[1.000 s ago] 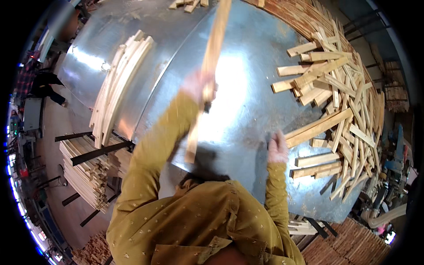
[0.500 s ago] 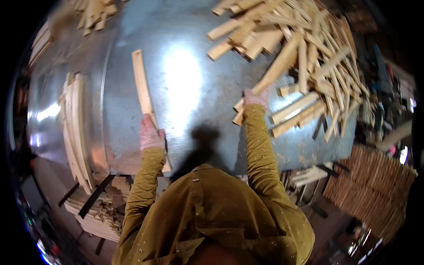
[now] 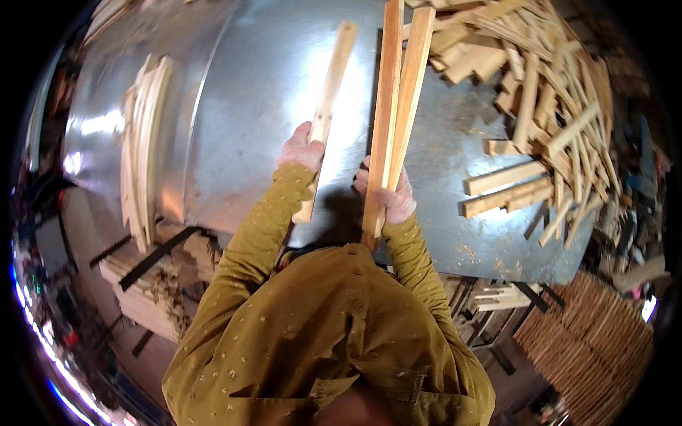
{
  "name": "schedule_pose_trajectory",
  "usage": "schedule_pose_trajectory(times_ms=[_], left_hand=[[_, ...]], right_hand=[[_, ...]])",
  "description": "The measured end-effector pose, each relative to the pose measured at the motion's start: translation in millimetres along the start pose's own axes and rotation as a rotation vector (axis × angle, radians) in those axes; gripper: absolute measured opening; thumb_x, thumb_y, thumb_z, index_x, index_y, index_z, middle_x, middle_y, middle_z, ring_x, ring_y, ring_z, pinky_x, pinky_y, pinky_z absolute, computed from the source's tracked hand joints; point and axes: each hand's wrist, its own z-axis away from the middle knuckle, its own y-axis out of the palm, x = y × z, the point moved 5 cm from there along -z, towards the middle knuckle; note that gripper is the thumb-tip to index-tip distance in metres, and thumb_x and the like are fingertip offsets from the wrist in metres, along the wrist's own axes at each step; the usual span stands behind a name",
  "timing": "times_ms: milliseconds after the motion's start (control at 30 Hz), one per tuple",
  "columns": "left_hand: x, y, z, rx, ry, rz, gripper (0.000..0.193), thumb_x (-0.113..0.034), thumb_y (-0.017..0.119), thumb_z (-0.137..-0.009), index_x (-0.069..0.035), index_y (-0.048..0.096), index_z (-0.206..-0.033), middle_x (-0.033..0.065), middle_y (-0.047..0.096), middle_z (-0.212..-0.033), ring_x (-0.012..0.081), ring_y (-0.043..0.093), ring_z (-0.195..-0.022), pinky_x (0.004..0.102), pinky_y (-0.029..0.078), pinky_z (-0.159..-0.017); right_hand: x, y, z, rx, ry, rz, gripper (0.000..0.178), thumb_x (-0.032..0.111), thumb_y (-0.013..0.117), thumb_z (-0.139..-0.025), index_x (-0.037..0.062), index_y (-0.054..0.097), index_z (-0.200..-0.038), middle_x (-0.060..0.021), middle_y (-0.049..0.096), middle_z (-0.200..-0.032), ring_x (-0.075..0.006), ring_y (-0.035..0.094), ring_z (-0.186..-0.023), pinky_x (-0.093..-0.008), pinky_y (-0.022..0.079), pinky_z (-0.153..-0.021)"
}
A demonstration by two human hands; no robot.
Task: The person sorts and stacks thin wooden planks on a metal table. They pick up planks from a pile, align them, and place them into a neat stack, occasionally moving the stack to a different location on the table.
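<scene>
My left hand (image 3: 302, 148) is closed around one pale wooden strip (image 3: 332, 74), which slants away from me over the metal tabletop (image 3: 263, 92). In my right hand (image 3: 391, 192) are two wooden strips (image 3: 388, 85), gripped near their lower ends. They stand out long from my fist and spread slightly apart at the far end. Both hands wear pinkish, dusty gloves. The two held bundles are apart, the left strip to the left of the right pair. Right of my right hand lie a few loose strips (image 3: 506, 183) at the edge of a large heap.
A jumbled heap of wooden strips (image 3: 561, 121) covers the table's right side. On the left, a neat row of pale strips (image 3: 144, 142) lies past a seam in the metal. Stacked wood (image 3: 142, 302) stands below left, and a big stack of thin slats (image 3: 582, 348) below right.
My right hand has drawn two strips out of the heap toward my body and raised them. My left hand, still holding its strip, has moved right and away from me. The view has shifted.
</scene>
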Motion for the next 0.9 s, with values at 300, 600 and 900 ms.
schedule_pose_trajectory(times_ms=[300,600,900], left_hand=[[26,49,66,0.506,0.025,0.665,0.068,-0.025,0.075,-0.081,-0.005,0.044,-0.139,0.0191,0.058,-0.126,0.0321,0.056,-0.118,0.0382,0.051,-0.095],[26,20,69,0.946,-0.208,1.543,0.056,-0.049,0.073,-0.082,-0.003,0.061,-0.112,0.0152,0.068,-0.104,0.0259,0.068,-0.096,0.0421,0.058,-0.079],[5,11,81,1.007,0.088,1.555,0.061,-0.026,0.069,-0.084,-0.006,0.046,-0.137,0.0166,0.064,-0.1,0.0274,0.067,-0.066,0.0317,0.054,-0.055]], right_hand=[[-48,-6,-45,-0.064,0.203,0.286,0.057,0.023,0.06,-0.094,0.002,0.038,-0.141,-0.0156,0.056,-0.126,-0.0372,0.058,-0.112,-0.0479,0.053,-0.093],[-21,-26,-95,-0.246,0.205,0.767,0.048,0.039,0.043,-0.1,0.0039,0.046,-0.132,-0.0138,0.059,-0.12,-0.0311,0.06,-0.106,-0.0459,0.052,-0.086],[15,7,-47,-0.29,-0.335,0.949,0.061,0.019,0.058,-0.096,-0.0036,0.033,-0.147,-0.0204,0.056,-0.134,-0.0282,0.06,-0.115,-0.0344,0.045,-0.101]])
